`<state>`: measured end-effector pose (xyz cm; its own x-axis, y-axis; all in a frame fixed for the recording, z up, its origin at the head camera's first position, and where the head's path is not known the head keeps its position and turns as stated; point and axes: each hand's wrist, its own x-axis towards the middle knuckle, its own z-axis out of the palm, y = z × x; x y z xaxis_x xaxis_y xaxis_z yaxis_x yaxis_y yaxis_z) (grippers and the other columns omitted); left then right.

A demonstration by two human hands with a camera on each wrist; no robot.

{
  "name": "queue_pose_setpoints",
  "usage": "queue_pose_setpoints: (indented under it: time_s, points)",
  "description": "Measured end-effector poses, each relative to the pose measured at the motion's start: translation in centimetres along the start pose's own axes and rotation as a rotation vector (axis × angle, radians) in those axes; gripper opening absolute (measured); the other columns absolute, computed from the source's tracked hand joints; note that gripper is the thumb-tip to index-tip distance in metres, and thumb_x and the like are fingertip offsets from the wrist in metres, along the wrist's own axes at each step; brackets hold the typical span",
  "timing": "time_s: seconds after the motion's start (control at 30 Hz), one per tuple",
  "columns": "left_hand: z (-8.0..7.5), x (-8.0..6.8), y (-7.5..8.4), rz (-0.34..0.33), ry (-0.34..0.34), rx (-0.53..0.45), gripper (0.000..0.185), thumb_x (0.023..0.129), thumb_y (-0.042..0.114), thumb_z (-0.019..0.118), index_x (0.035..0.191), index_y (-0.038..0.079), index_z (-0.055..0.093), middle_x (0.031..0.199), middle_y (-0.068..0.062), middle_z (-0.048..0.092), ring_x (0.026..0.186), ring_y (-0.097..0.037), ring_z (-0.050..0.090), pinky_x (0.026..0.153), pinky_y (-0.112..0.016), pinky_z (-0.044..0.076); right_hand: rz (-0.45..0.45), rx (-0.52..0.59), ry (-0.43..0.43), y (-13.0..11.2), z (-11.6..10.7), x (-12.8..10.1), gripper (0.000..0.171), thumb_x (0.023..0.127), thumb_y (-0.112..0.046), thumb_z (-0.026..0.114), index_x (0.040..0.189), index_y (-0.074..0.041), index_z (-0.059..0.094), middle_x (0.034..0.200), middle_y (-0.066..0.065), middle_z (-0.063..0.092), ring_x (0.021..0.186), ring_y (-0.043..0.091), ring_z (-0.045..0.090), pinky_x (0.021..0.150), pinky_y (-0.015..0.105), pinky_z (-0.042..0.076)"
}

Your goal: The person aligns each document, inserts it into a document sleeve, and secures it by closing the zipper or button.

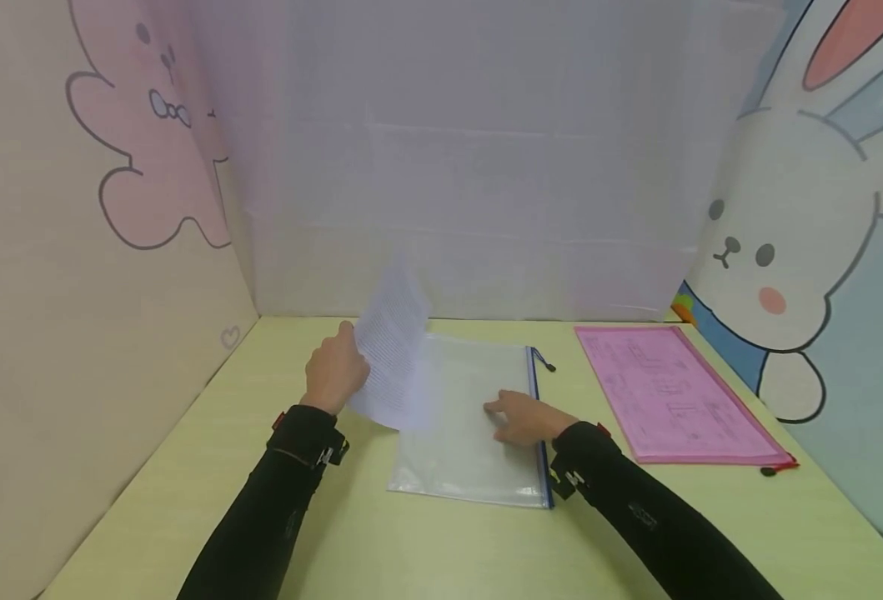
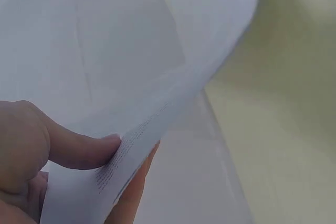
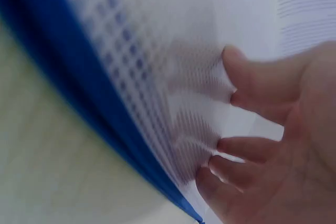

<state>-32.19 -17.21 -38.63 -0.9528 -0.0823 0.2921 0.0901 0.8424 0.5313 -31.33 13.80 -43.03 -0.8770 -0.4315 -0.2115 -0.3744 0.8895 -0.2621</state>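
Head view: paper (image 1: 392,354) partly hides clear pouch (image 1: 456,467), pink pouch (image 1: 666,400) to its right.

Behind the pale yellow table (image 1: 426,550) hangs a creased whitish sheet (image 1: 486,167), and the right wall (image 1: 869,400) carries a big cartoon rabbit (image 1: 794,208).

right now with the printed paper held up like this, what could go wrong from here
The left grip pinches the printed paper near one edge while the rest bows, so the sheet could crease or slip.
The right grip touches the clear pouch near its blue edge strip; a pull might slide or wrinkle it.
The dark cord beside the pouch's far corner could perhaps snag.
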Motion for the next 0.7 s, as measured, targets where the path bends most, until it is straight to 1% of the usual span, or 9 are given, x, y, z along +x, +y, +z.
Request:
queue_pose_setpoints:
  time_s: [0.1,0.17,0.27,0.3,0.37,0.43,0.5,0.6,0.7]
  points:
    - [-1.0,-0.1,1.1,0.052,0.094,0.016,0.024,0.091,-0.001,0.052,0.114,-0.006,0.051,0.083,-0.024,0.063,0.061,-0.031,0.057,0.047,-0.039,0.041,-0.009,0.032,-0.033,-0.1,0.0,0.4,0.063,0.096,-0.029,0.072,0.149,-0.002,0.050,0.158,0.030,0.031,0.148,0.044,0.028,0.119,0.054,0.026]
    - [-1.6,-0.1,1.8,0.070,0.140,0.011,0.021,0.091,0.000,0.050,0.112,-0.004,0.050,0.077,-0.021,0.061,0.058,-0.031,0.056,0.046,-0.039,0.039,-0.016,0.053,-0.035,0.0,0.1,0.7,0.068,0.095,-0.034,0.072,0.150,-0.003,0.048,0.160,0.029,0.029,0.149,0.043,0.026,0.119,0.054,0.025]
    - [-2.1,-0.3,2.8,0.078,0.162,-0.045,0.024,0.093,0.005,0.048,0.116,-0.002,0.050,0.082,-0.022,0.063,0.060,-0.033,0.060,0.046,-0.040,0.041,-0.044,0.077,0.006,0.2,0.3,0.9,0.067,0.097,-0.034,0.070,0.150,-0.002,0.046,0.160,0.027,0.031,0.149,0.042,0.027,0.119,0.054,0.025]
    - [-2.3,-0.3,3.1,0.082,0.165,-0.074,0.026,0.094,0.007,0.049,0.119,-0.002,0.051,0.086,-0.023,0.065,0.063,-0.035,0.062,0.048,-0.041,0.043,-0.052,0.092,0.036,0.3,0.3,1.0,0.066,0.097,-0.034,0.069,0.150,-0.001,0.046,0.159,0.026,0.033,0.149,0.041,0.028,0.119,0.054,0.026]
    - [-2.4,-0.5,3.5,0.096,0.170,-0.151,0.030,0.096,0.012,0.052,0.123,-0.001,0.051,0.094,-0.024,0.067,0.070,-0.038,0.066,0.051,-0.044,0.048,-0.061,0.158,0.106,0.4,-0.1,0.9,0.064,0.099,-0.034,0.065,0.151,-0.001,0.045,0.158,0.024,0.037,0.147,0.041,0.032,0.118,0.053,0.028]
    - [-2.5,-0.5,3.9,0.122,0.176,-0.254,0.033,0.096,0.015,0.057,0.124,-0.002,0.052,0.100,-0.025,0.068,0.076,-0.039,0.069,0.056,-0.047,0.052,-0.078,0.275,0.178,0.2,-1.0,0.5,0.065,0.102,-0.035,0.061,0.152,0.001,0.041,0.157,0.023,0.039,0.145,0.041,0.036,0.116,0.054,0.031]
    - [-2.4,-0.6,4.1,0.163,0.179,-0.367,0.034,0.095,0.015,0.062,0.122,-0.003,0.053,0.102,-0.025,0.068,0.081,-0.039,0.070,0.061,-0.049,0.055,-0.100,0.444,0.240,0.0,-2.2,0.0,0.068,0.103,-0.037,0.059,0.154,0.001,0.037,0.156,0.024,0.040,0.143,0.042,0.038,0.114,0.056,0.033]
    - [-2.1,-0.8,4.5,0.229,0.166,-0.527,0.034,0.093,0.013,0.067,0.120,-0.002,0.053,0.102,-0.023,0.068,0.084,-0.037,0.071,0.066,-0.050,0.057,-0.189,0.734,0.295,-0.1,-4.2,-0.9,0.067,0.106,-0.035,0.055,0.158,-0.002,0.030,0.156,0.022,0.040,0.142,0.041,0.040,0.113,0.056,0.035]
    - [-1.6,-1.1,4.9,0.290,0.137,-0.635,0.036,0.093,0.010,0.069,0.123,-0.001,0.053,0.105,-0.020,0.068,0.087,-0.035,0.070,0.069,-0.050,0.057,-0.291,1.012,0.325,-0.1,-5.7,-1.6,0.059,0.107,-0.028,0.054,0.158,-0.010,0.030,0.152,0.016,0.047,0.138,0.035,0.047,0.112,0.052,0.039]
